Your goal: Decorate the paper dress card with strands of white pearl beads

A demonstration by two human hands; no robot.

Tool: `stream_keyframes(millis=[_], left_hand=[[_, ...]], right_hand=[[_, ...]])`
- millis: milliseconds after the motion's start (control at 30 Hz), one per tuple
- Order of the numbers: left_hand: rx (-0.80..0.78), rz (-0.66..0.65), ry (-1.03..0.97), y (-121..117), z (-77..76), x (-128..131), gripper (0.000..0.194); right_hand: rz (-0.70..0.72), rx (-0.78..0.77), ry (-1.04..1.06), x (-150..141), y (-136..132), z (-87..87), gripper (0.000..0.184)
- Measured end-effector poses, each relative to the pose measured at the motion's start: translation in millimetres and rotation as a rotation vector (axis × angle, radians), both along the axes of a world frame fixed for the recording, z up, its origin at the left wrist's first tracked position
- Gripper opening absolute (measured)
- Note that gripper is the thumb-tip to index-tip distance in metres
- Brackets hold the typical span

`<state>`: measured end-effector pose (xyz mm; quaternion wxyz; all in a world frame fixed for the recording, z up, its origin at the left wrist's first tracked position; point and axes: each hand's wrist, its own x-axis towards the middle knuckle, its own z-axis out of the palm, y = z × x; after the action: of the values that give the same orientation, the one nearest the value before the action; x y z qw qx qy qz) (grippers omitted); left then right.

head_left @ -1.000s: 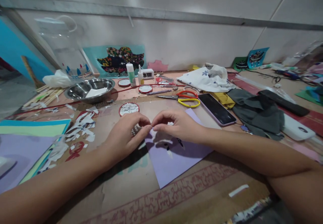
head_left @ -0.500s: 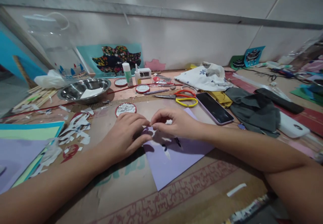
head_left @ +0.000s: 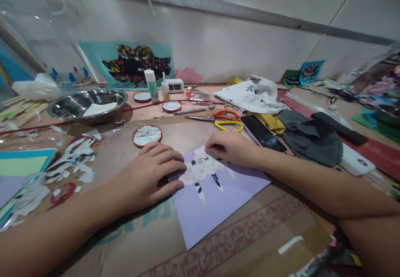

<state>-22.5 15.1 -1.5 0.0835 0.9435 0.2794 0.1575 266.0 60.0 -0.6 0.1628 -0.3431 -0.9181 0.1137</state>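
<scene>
A purple sheet of paper [head_left: 215, 210] lies on the cardboard, with a white fabric cutout [head_left: 187, 173] on it that has dark blue flower prints. Several pearl-like beads [head_left: 203, 158] sit on the cutout. My left hand [head_left: 158, 168] rests with fingers stretched over the paper's left edge and grips nothing. Over the cutout's upper right is my right hand [head_left: 233, 147], its thumb and fingers curled together; anything between the tips is too small to make out. Just beyond my left hand stands a red-rimmed lid [head_left: 135, 142] holding white beads [head_left: 148, 131].
Scissors [head_left: 226, 121] and a phone [head_left: 262, 132] lie beyond my right hand. A metal bowl [head_left: 58, 111], a glue stick [head_left: 151, 84] and a small glue bottle [head_left: 165, 88] stand farther back. Fabric scraps [head_left: 75, 156] lie left; dark cloth [head_left: 312, 137] lies right.
My right hand has moved right, away from my left hand, uncovering the beads and the fabric cutout. The view has shifted slightly, so the lid of beads shows more fully.
</scene>
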Motion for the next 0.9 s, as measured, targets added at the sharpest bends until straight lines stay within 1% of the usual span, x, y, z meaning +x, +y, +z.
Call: stream_keyframes(millis=[133, 233, 400, 567, 733, 900], left_hand=[[-0.008, 0.002, 0.006, 2.0, -2.6, -0.8, 0.022], [-0.005, 0.0, 0.002, 2.7, -2.7, -1.4, 0.022], [-0.005, 0.002, -0.012, 2.8, -3.4, -1.9, 0.021], [0.005, -0.013, -0.018, 3.4, -4.6, -1.6, 0.022], [0.011, -0.008, -0.007, 2.7, -3.1, -0.7, 0.021], [0.0, 0.004, 0.001, 2.0, -1.4, 0.5, 0.022]], right_hand=[[0.107, 0.072, -0.029, 1.8, -1.1, -0.2, 0.018], [0.163, 0.156, -0.037, 1.6, -2.7, 1.2, 0.021], [0.182, 0.262, -0.082, -0.3, -5.5, 0.2, 0.025], [0.191, 0.359, -0.23, -1.1, -9.0, 1.7, 0.029], [0.189, 0.339, -0.296, -2.2, -12.1, 6.7, 0.027], [0.165, 0.269, -0.254, -2.1, -11.0, 8.2, 0.027]])
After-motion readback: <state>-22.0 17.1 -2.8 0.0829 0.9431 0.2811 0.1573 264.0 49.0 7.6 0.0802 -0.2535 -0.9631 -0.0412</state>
